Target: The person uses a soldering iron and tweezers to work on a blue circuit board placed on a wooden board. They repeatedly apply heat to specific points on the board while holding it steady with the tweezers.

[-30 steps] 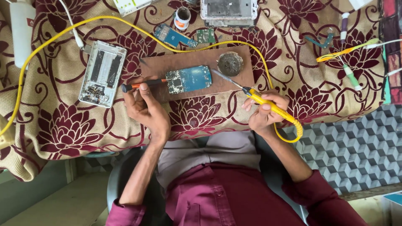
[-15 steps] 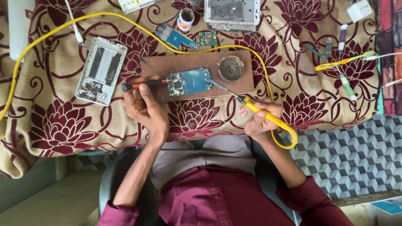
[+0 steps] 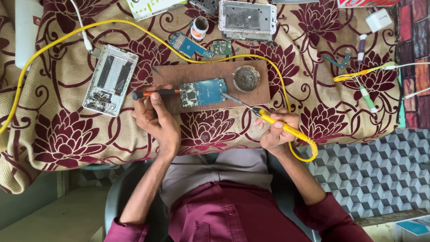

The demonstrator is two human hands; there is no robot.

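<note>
A blue circuit board (image 3: 204,92) lies on a brown wooden board (image 3: 210,76), between both hands. The left hand (image 3: 154,118) pinches a red-handled screwdriver (image 3: 154,93) against the circuit board's near edge. The right hand (image 3: 277,132) is closed around a yellow soldering iron (image 3: 268,118), tip at the circuit board's other edge. A round tin (image 3: 246,77) sits just beyond.

The left hand (image 3: 154,118) holds a small screwdriver (image 3: 154,93) against the blue circuit board (image 3: 204,92) on the brown wooden board (image 3: 168,76). At four o'clock, the right hand (image 3: 275,132) touches its yellow soldering iron (image 3: 273,120) to the board.
</note>
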